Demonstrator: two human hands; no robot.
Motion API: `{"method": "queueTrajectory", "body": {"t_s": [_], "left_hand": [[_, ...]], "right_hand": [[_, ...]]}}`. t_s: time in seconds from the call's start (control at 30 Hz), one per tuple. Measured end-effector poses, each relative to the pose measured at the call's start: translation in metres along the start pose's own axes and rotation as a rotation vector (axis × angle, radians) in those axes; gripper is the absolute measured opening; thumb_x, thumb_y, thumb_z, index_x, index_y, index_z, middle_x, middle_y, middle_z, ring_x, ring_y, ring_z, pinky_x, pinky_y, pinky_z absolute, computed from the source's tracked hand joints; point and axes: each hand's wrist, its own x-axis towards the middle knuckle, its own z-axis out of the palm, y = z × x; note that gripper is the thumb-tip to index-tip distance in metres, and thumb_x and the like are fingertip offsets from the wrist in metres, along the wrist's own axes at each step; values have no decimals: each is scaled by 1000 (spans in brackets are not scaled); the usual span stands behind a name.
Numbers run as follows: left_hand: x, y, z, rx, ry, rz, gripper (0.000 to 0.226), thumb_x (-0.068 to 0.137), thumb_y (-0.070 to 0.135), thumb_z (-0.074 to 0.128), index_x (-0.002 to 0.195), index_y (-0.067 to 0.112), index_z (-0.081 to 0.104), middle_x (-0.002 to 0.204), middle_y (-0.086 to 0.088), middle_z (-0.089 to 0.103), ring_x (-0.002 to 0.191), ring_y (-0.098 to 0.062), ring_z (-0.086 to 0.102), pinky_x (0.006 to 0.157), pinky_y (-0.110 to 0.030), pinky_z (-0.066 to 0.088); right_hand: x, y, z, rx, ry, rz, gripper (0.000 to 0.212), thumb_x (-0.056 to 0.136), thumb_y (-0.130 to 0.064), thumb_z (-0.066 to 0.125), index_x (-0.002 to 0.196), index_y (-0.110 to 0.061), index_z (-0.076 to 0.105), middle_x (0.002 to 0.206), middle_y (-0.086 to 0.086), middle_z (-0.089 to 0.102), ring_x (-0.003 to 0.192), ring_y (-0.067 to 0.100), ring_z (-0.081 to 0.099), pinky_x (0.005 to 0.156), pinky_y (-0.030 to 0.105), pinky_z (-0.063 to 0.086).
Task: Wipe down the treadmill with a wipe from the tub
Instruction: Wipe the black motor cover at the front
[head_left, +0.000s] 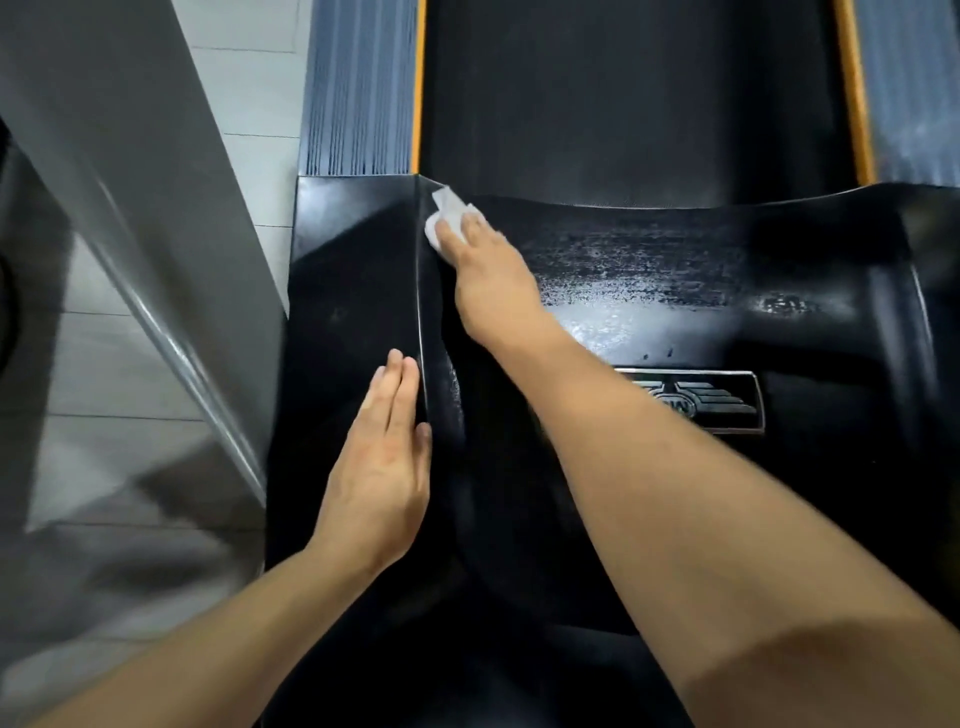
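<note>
Right now, from the head camera, your right hand (491, 280) reaches forward and across to the far left part of the treadmill's black motor cover (649, 270), with its fingers laid out fairly straight and pressed down on a crumpled white wipe (445, 218). The wipe is flattened between your fingertips and the plastic, and most of it pokes out beyond and to the left of them, right against the raised ridge that runs down the cover. Whether your thumb curls under the wipe cannot be told, since the back of the hand hides it. Just to the right of that hand, the cover shows a streaky, wet-looking sheen, and nearer to you from there sits a framed metal badge (696, 402), partly covered by your forearm. Your left hand (382, 467) lies flat and spread-free on the cover's left shoulder, fingers straight and close together, thumb alongside, holding nothing; its fingertips rest just beside the same ridge, well nearer to you than the wipe. Beyond the wiping hand, the dark running belt (623, 93) stretches away, edged by orange strips (418, 83) and grey ribbed side rails (358, 93). To the left of your left hand, a grey upright post (130, 208) slants across pale floor tiles (244, 78). The tub is not visible in this view.
</note>
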Motion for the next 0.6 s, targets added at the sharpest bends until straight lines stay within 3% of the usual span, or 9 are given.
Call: {"method": "queueTrajectory", "body": {"t_s": [0.1, 0.2, 0.33, 0.4, 0.47, 0.53, 0.6], "left_hand": [[2, -3, -2, 56, -7, 20, 61, 108, 20, 39, 163, 21, 12, 170, 11, 1, 154, 2, -4, 122, -15, 1], [2, -2, -7, 60, -34, 30, 61, 107, 19, 41, 163, 14, 15, 171, 4, 5, 156, -4, 0, 122, -14, -1], [3, 3, -8, 112, -49, -8, 60, 107, 22, 40, 162, 7, 17, 170, -6, 9, 157, -15, 7, 125, -23, 4], [-2, 13, -3, 254, -10, 36, 59, 107, 19, 38, 159, 1, 20, 168, -17, 16, 155, -28, 16, 127, -37, 16], [-14, 26, 6, 412, -28, 210, 57, 104, 17, 36, 156, -3, 25, 163, -26, 22, 151, -38, 25, 124, -48, 26], [-31, 35, 20, 505, -142, 372, 59, 104, 21, 35, 157, -1, 25, 164, -26, 21, 152, -38, 23, 124, -49, 24], [-47, 40, 33, 525, -219, 397, 60, 105, 19, 40, 159, 2, 22, 167, -21, 17, 155, -35, 17, 126, -48, 19]], "right_hand": [[-17, -10, 5, 2, 45, 35, 56, 91, -3, 38, 146, -13, 48, 154, 18, 41, 148, 31, 32, 116, 46, 33], [-118, -26, 12, 117, 145, -21, 46, 95, -9, 38, 134, -5, 60, 142, 22, 53, 132, 38, 50, 110, 49, 41], [-254, -34, 9, 104, 68, -38, 50, 97, 0, 36, 142, -8, 56, 153, 16, 47, 146, 31, 40, 119, 46, 32], [-295, -13, 0, 33, 58, -6, 51, 96, 1, 39, 143, -10, 55, 154, 14, 45, 146, 29, 39, 118, 47, 34], [-322, 30, -14, -79, 133, 142, 51, 96, 0, 43, 144, -12, 55, 154, 15, 45, 141, 30, 46, 114, 47, 38], [-346, 81, -35, -220, 212, 367, 60, 91, 4, 44, 148, -15, 50, 156, 16, 42, 138, 31, 47, 114, 46, 38], [-363, 120, -58, -240, 248, 624, 68, 86, 10, 44, 151, -12, 44, 158, 19, 38, 145, 33, 38, 117, 46, 33]]}}
